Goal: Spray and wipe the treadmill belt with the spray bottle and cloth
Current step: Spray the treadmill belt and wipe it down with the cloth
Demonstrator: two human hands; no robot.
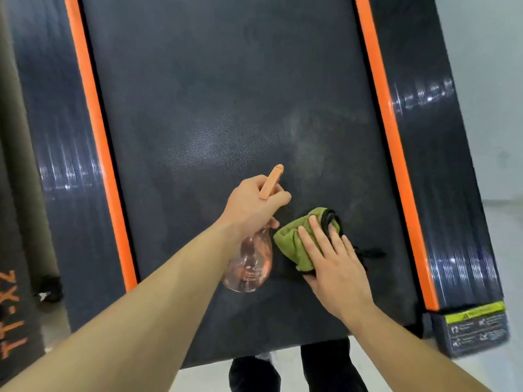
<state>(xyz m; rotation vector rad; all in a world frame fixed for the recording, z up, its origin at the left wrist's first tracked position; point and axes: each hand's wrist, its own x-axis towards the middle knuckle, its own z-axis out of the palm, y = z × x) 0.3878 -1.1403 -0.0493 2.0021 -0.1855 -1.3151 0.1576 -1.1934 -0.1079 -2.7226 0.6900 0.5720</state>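
The fingers (278, 198) of the left hand (252, 202) are curled round the neck of the spray bottle (249, 264), its orange nozzle pointing forward over the treadmill belt (226, 108). The fingers (308, 240) of the right hand (334, 258) lie straight, slightly apart, pressing the green cloth (291, 239) flat on the belt just beside the bottle. The bottle seems light plastic, maybe slippery when wet; the neck gives the sure hold. The cloth is soft and bunches easily, so a flat palm suits it.
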